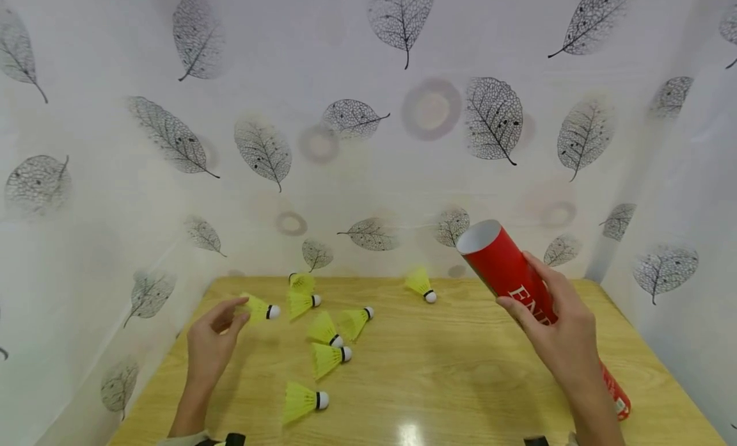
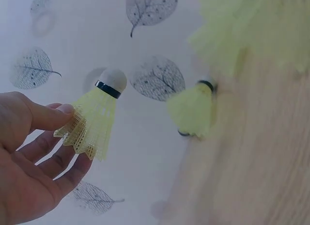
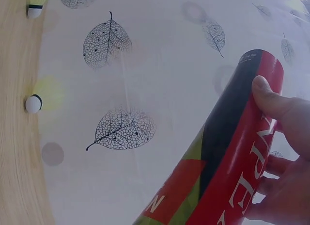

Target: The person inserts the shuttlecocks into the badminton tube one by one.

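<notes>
Between thumb and fingers, my left hand (image 1: pixel 212 340) pinches a yellow shuttlecock (image 1: pixel 258 309) by its skirt, the white cork pointing right. The left wrist view shows the same shuttlecock (image 2: pixel 99 118) with its black band and netted skirt. My right hand (image 1: pixel 561 324) grips a red shuttlecock tube (image 1: pixel 509 267), tilted with its uncovered round mouth toward the upper left. Black and green areas show on the tube (image 3: pixel 227 147) in the right wrist view. Whether anything lies deep inside it is hidden.
Several yellow shuttlecocks, one of them a near shuttlecock (image 1: pixel 305 401), lie left of centre on the wooden table (image 1: pixel 449 375). Another shuttlecock (image 1: pixel 421 286) lies by the back edge. A second red cylindrical object (image 1: pixel 615 391) lies partly behind my right forearm. Leaf-patterned sheeting (image 1: pixel 357 177) rises behind.
</notes>
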